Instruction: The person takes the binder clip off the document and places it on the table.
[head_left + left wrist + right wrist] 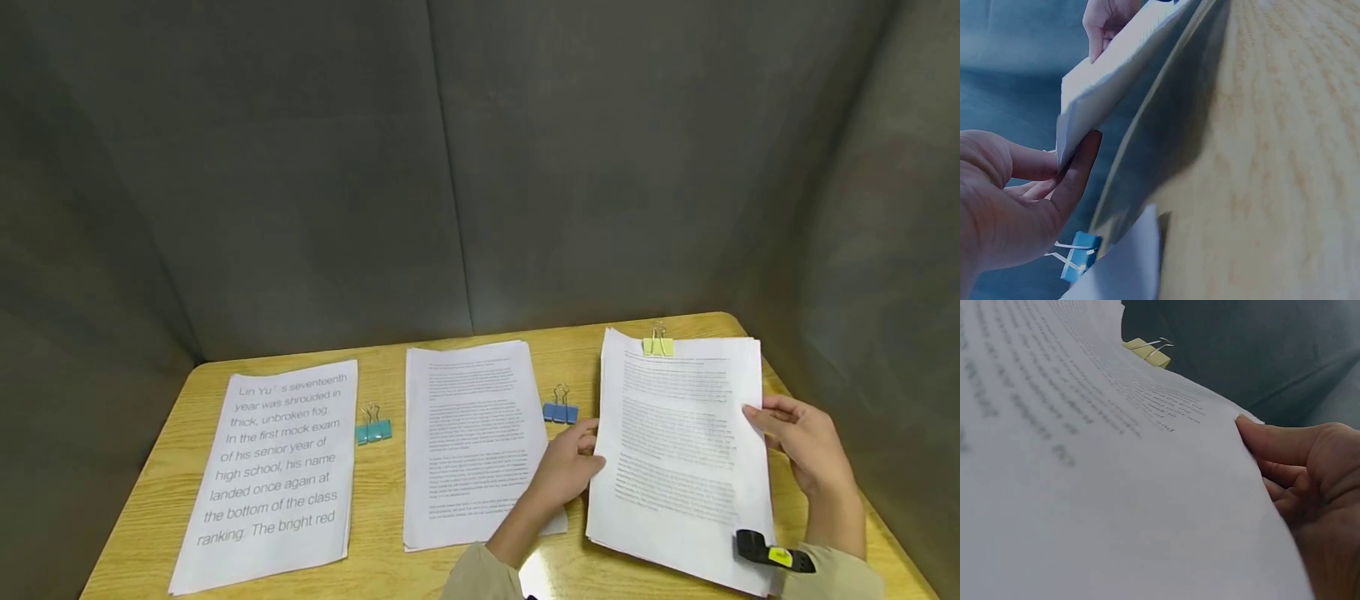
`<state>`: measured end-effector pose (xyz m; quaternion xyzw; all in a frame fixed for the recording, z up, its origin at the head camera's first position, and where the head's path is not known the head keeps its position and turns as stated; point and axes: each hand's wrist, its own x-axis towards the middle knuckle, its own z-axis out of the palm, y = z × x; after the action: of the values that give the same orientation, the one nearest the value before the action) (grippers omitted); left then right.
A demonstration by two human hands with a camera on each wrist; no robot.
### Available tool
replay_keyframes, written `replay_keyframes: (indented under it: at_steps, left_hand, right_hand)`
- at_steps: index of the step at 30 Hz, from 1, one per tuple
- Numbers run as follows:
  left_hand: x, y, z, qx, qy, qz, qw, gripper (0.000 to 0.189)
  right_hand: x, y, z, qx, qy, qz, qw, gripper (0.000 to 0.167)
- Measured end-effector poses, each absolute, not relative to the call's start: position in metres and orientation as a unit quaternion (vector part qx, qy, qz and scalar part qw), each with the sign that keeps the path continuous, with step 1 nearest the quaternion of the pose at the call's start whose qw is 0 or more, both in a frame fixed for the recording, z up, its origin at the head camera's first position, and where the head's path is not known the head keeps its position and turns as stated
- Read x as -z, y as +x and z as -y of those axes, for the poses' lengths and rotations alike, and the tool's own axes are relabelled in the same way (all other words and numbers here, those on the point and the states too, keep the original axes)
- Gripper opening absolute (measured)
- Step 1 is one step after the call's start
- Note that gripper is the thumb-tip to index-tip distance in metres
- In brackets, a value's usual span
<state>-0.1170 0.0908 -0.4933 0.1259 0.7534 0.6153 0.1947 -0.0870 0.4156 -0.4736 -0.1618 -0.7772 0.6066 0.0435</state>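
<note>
A stack of printed sheets (675,467) is raised off the wooden table at the right, its shadow below it in the left wrist view. My left hand (567,462) pinches the stack's left edge, thumb on one face and fingers (1079,169) on the other. On the opposite edge, my right hand (806,442) grips the sheets, with the thumb (1279,440) on the printed face and the other fingers partly hidden behind. A yellow binder clip (657,346) sits at the stack's top edge, its wire handles pointing away. Close to my left hand lies a blue binder clip (561,412).
A second printed stack (472,450) lies mid-table, its lower right corner near my left forearm. Further left is a large-print stack (277,475), with a teal binder clip (373,431) between these two. Dark grey fabric (450,167) hangs behind the wooden table (382,517).
</note>
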Motion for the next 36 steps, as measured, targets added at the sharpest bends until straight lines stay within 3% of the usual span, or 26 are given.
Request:
replay_keyframes:
  at_steps: [5, 12, 20, 25, 30, 36]
  left_hand:
    - [0.484, -0.120, -0.074, -0.626, 0.128, -0.753, 0.159, 0.050]
    - [0.476, -0.124, -0.031, -0.684, 0.091, -0.712, 0.133, 0.040]
    - [0.471, -0.130, 0.015, -0.713, 0.060, -0.681, 0.159, 0.029]
    - [0.475, -0.132, 0.034, -0.728, 0.058, -0.657, 0.186, 0.039]
    - [0.487, -0.135, 0.050, -0.740, 0.036, -0.651, 0.162, 0.041]
    - [0.491, -0.136, 0.071, -0.736, 0.001, -0.666, 0.121, 0.040]
  right_hand:
    - [0.460, -0.090, -0.401, -0.658, -0.122, 0.737, 0.090, 0.015]
    - [0.445, -0.106, -0.349, -0.730, -0.046, 0.667, 0.141, 0.016]
    - [0.435, -0.120, -0.293, -0.746, 0.025, 0.654, 0.123, 0.020]
    - [0.435, -0.129, -0.270, -0.761, 0.046, 0.640, 0.093, 0.023]
    - [0.438, -0.146, -0.245, -0.711, 0.039, 0.700, 0.059, 0.005]
    - [0.428, -0.170, -0.228, -0.585, 0.039, 0.808, 0.055, 0.036]
